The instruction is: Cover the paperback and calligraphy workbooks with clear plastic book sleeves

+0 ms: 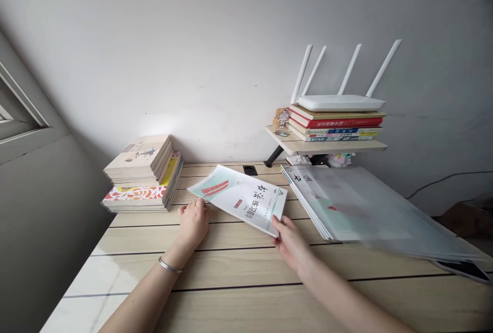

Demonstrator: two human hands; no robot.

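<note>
A thin white and green booklet [241, 198] lies slanted on the wooden desk [239, 266]. My right hand [290, 240] grips its near right corner, thumb on the cover. At the booklet's left end my left hand [193, 222] rests with the fingers curled against the edge; a silver bracelet circles that wrist. To the right lies a stack of similar booklets [319, 199] under a clear plastic folder [385, 215].
A pile of books [144, 173] sits at the desk's back left by the wall. A small shelf [327, 145] at the back holds several books and a white router [341, 102]. A cable hole [250, 170] is in the desk's rear.
</note>
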